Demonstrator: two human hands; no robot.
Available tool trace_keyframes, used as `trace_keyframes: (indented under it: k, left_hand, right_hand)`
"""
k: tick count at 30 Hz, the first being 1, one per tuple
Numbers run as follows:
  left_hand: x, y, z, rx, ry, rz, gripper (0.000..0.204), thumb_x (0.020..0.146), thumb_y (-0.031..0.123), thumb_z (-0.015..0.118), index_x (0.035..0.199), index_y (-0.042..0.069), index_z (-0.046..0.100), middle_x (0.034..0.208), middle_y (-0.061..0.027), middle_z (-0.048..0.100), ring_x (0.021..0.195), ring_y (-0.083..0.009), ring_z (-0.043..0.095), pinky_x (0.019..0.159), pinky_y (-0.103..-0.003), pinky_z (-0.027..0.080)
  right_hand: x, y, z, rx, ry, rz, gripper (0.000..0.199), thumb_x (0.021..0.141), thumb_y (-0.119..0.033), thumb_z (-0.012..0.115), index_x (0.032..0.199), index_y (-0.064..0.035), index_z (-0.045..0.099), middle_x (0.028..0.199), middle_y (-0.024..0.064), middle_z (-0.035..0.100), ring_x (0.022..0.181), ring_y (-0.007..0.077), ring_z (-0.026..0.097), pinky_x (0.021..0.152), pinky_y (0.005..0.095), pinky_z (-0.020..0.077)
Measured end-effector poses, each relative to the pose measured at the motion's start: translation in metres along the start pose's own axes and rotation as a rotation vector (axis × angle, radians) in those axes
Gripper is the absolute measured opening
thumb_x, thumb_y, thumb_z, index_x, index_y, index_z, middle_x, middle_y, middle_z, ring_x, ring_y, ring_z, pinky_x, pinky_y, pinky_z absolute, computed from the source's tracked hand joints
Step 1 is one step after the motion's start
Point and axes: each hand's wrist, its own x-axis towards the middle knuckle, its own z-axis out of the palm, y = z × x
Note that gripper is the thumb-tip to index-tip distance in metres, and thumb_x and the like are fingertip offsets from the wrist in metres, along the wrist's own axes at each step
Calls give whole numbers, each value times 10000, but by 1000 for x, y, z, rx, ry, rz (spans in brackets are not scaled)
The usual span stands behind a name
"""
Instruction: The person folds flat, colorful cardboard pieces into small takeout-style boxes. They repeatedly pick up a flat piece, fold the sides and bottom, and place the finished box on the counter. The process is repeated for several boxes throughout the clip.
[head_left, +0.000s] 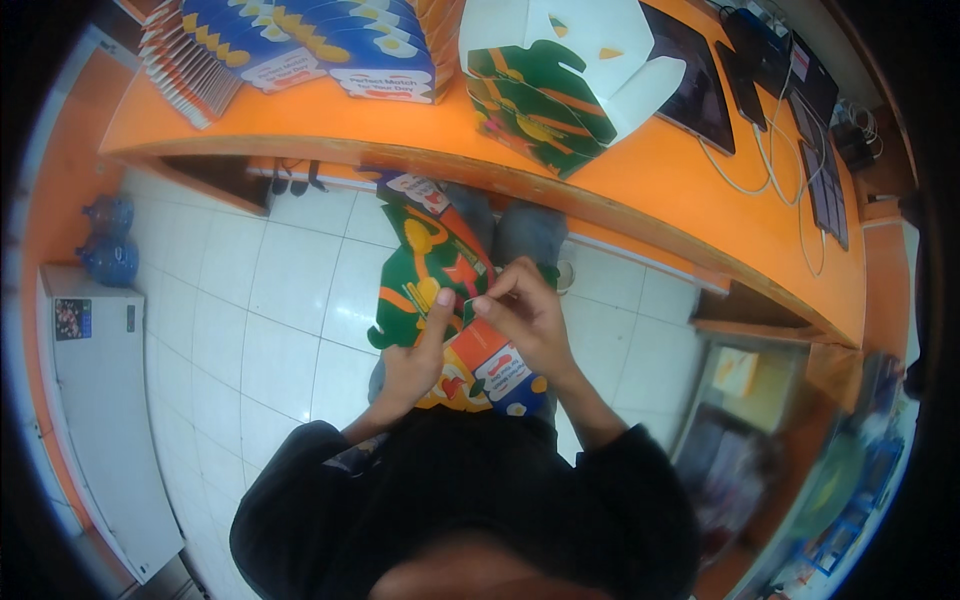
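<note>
Across my lap lies a printed cardboard box blank (400,290), green, orange, yellow and blue, with cut-out edges. My left hand (418,352) grips it at the left, thumb on top, the other fingers mostly hidden under the card. Close by on the right, my right hand (530,318) pinches thumb and forefinger together over the middle of the card. A small whitish bit shows at that pinch, too small to tell whether it is a loose strip or the card's own edge. Both thumbs are only a short gap apart.
Ahead stands an orange desk (400,138) with stacked blue printed boxes (370,60), more flat card (545,100) with a white inside, a tablet (690,80) and cables (770,165). A white fridge (100,420) and blue water jugs (108,240) are at left; shelves at right.
</note>
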Motion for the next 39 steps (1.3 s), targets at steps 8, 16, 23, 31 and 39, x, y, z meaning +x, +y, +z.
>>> trace_keyframes:
  k: [8,16,23,31,39]
  left_hand:
    - [-2,-3,4,-73,27,-194,263,932,166,586,1129,-6,558,971,-69,635,892,-114,592,741,-236,474]
    - [-5,-5,-7,26,-66,-230,230,942,180,563,1081,-1,588,890,-46,625,760,-100,564,654,-241,444]
    - [4,0,-5,159,-60,-200,263,945,213,570,1095,-2,582,830,-30,630,690,-90,564,618,-234,440]
    - [-1,-6,-9,-56,-84,-196,308,933,197,589,1162,-6,557,1052,-83,632,954,-137,589,826,-263,459]
    - [-1,-16,-19,-225,-153,-325,377,927,223,593,1219,-4,523,1140,-88,596,1030,-155,566,882,-276,444]
  right_hand:
    - [-4,7,10,50,152,12,187,812,-21,704,819,-62,521,1021,15,467,910,76,496,813,237,429]
    - [-4,13,3,219,7,160,306,835,37,658,996,-79,424,950,-7,425,912,66,496,804,230,442]
    - [-5,17,6,95,69,84,275,850,54,625,949,-76,404,909,-13,399,855,50,448,765,203,420]
    - [-6,15,3,114,48,75,278,840,51,640,946,-73,414,897,-11,399,843,49,442,758,200,420]
    - [-1,17,-4,68,95,65,666,712,-85,808,1201,-91,358,979,43,449,863,99,501,749,233,438]
